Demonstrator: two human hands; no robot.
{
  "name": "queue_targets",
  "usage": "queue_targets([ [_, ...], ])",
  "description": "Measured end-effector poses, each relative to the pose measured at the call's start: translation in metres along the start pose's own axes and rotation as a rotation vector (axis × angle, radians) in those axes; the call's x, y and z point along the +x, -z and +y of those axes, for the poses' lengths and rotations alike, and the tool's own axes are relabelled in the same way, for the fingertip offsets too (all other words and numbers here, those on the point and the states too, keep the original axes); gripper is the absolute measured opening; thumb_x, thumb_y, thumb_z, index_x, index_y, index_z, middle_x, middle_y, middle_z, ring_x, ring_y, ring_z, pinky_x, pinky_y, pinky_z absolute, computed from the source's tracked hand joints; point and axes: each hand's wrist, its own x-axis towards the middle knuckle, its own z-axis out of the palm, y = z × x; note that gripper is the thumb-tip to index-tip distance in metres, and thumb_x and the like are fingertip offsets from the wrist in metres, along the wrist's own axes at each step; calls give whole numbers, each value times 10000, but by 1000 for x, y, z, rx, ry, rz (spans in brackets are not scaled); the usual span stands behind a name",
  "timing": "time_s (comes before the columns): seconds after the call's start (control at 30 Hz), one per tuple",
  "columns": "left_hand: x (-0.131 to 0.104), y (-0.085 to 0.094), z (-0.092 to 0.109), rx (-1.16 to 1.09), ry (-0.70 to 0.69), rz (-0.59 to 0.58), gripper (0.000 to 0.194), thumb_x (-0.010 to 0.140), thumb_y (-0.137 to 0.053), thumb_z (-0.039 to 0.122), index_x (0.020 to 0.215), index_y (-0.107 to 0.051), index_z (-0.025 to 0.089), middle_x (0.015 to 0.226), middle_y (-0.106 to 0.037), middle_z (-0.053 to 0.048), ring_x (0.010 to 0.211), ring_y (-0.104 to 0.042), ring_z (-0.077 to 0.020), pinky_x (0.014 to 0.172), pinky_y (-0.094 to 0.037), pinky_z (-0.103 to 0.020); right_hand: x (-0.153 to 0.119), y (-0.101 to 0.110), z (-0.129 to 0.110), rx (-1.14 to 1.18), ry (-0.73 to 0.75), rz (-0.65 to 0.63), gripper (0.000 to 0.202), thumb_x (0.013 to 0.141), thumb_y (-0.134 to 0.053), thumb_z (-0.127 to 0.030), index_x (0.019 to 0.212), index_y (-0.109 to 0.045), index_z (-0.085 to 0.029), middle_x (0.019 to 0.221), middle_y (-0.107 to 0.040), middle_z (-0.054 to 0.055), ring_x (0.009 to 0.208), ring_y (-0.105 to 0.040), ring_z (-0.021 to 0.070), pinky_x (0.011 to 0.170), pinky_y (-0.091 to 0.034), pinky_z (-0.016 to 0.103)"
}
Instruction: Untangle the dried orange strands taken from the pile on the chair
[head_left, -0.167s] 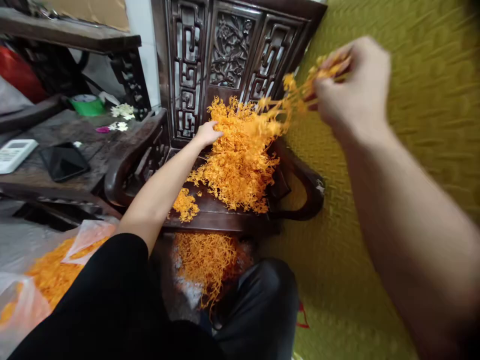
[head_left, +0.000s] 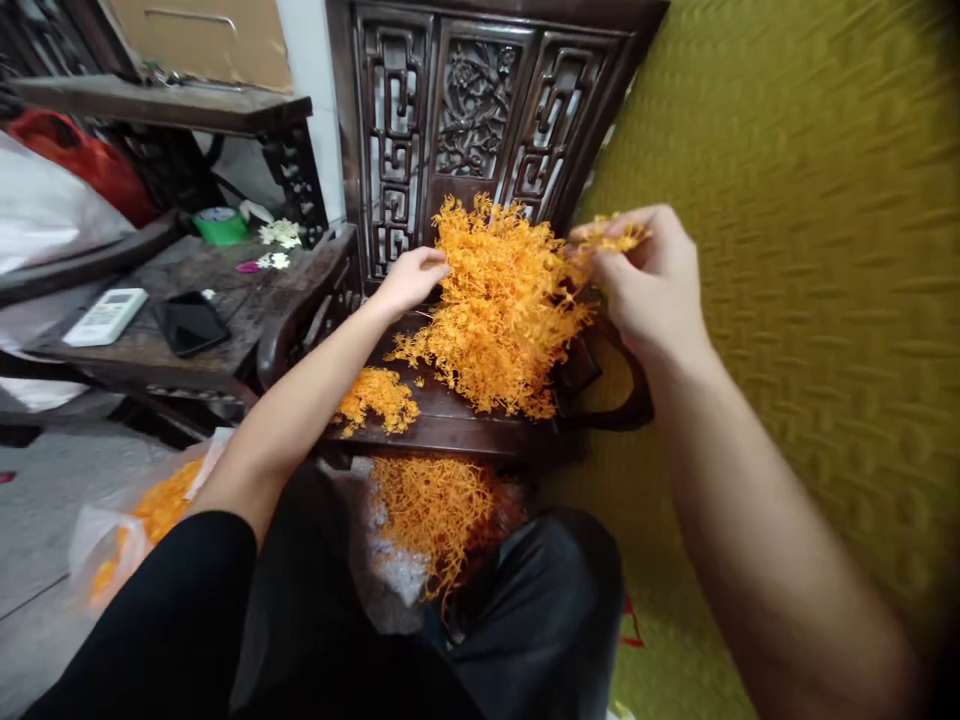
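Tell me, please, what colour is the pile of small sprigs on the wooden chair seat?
Bright orange. The pile of sprigs shows best in the head view, heaped on the dark wooden chair.

Green mat [head_left: 810, 250] blurred — pile [head_left: 499, 305] hides the left fingertips.

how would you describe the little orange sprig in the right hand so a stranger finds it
Start at the dark carved wooden chair and the big orange sprig pile on its seat. At the pile's upper right, the right hand pinches a small orange sprig, lifted clear of the heap.
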Motion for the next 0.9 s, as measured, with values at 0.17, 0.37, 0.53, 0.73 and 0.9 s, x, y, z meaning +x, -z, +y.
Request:
queue_targets([
  [0.17,-128,-11,17,-315,-79,-280,554,916,-676,441,1394,-555,189,1417,-622,-187,1216,-650,-253,971,-548,-394,-82,-36,-4,490,-314,87,247,819,-673,-270,959,-470,-282,814,-674,-37,805,-713,177,710,-556,327],
  [0.37,-225,-49,-2,-524,185,-466,725,785,-820,346,1407,-494,166,970,-719,-75,790,-689,-157,760,-572,-326,-156,-88,-5,642,-614,115,344,803,-746,-370,1043,-510,-298,888,-709,-10,906,-733,222,748,-595,374],
  [0.53,-239,-48,-21,-505,207,-280,446,880,-715,417,1220,-630,143,901,-723,-54,788,-677,-160,741,-550,-297,-195,-93,1,706,-761,-34,457,891,-644,-611,1191,-595,-270,1124,-747,79,1088,-711,251,897,-588,427],
  [0.73,-243,-40,-28,-318,127,-272,325,910,-675,417,1096,-690,150,1096,-746,-94,989,-704,-216,895,-561,-359,-221,-98,14,582,-774,-43,577,720,-886,-439,1223,-658,-268,1144,-742,56,961,-717,200,858,-586,354],
  [0.9,-238,-24,-30,-206,173,-606,444,829,-771,356,1204,-672,140,1101,-752,-123,1062,-712,-256,954,-555,-410,-218,-95,18,548,-794,-55,371,730,-855,-506,913,-735,-207,732,-690,14,576,-615,144,548,-520,294],
])
